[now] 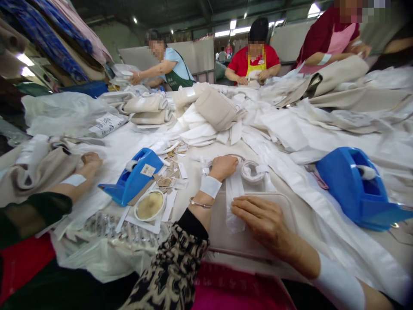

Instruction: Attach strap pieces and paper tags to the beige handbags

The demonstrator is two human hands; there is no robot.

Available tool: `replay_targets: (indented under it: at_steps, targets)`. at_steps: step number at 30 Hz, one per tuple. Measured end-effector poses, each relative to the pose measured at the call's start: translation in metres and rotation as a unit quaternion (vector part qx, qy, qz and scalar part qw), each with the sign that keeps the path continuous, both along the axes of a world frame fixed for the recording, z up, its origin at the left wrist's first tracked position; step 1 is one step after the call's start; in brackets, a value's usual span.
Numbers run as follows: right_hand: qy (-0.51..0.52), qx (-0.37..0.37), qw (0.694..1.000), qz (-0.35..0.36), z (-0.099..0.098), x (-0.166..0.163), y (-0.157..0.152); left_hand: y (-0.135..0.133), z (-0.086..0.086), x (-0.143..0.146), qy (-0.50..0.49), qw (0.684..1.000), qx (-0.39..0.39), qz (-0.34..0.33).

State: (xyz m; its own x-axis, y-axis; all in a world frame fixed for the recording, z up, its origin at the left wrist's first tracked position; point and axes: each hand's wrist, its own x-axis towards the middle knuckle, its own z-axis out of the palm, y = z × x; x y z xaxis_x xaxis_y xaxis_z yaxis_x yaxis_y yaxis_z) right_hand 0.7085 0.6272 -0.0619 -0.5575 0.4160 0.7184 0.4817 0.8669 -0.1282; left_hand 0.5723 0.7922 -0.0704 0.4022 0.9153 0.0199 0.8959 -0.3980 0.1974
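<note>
My left hand [222, 166] reaches forward over the table with its fingers curled closed, just left of a clear tape roll [251, 170]. What it grips is hidden under the knuckles. A white band and a thin bracelet circle that wrist. My right hand [262, 220] lies flat, fingers stretched out, pressing on a clear plastic packet [254, 241]. A narrow white strip [235, 202] runs between the two hands, and my right fingertips touch its edge.
Blue tape dispensers stand at the left [134, 177] and right [356, 185]. A round dish [149, 206] and paper slips lie near the left one. White and beige fabric piles [216, 110] cover the table. A co-worker's hand [92, 160] rests at left; three people work at the far side.
</note>
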Motion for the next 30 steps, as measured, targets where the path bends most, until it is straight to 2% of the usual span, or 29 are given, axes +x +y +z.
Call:
replay_targets:
  at_steps: [7, 12, 18, 22, 25, 27, 28, 30]
  targets:
    - [-0.041, -0.008, 0.998, 0.037, -0.004, 0.006, -0.018, 0.001, 0.000, 0.000, -0.001, 1.000, 0.003, 0.003]
    - [-0.097, -0.041, 0.994, 0.019, -0.012, 0.007, -0.031, 0.002, -0.004, 0.000, -0.043, 0.999, 0.008, 0.013]
    - [-0.137, -0.053, 0.989, -0.014, -0.033, 0.007, -0.043, 0.000, -0.005, 0.003, -0.155, 0.987, 0.025, 0.028]
    - [-0.151, -0.061, 0.986, -0.024, -0.039, 0.006, -0.051, -0.001, 0.012, 0.006, -0.269, 0.962, 0.047, -0.009]
    - [-0.145, -0.066, 0.987, -0.025, -0.042, 0.005, -0.053, -0.021, 0.030, 0.001, -0.394, 0.911, 0.037, -0.112]
    - [-0.137, -0.059, 0.989, -0.026, -0.044, 0.004, -0.053, -0.049, 0.036, -0.008, -0.431, 0.883, 0.029, -0.186]
    - [-0.132, -0.055, 0.989, -0.028, -0.046, 0.004, -0.052, -0.066, 0.036, -0.014, -0.415, 0.884, 0.033, -0.212]
    - [-0.122, -0.047, 0.991, -0.030, -0.047, 0.003, -0.051, -0.103, 0.028, -0.030, -0.338, 0.907, 0.053, -0.246]
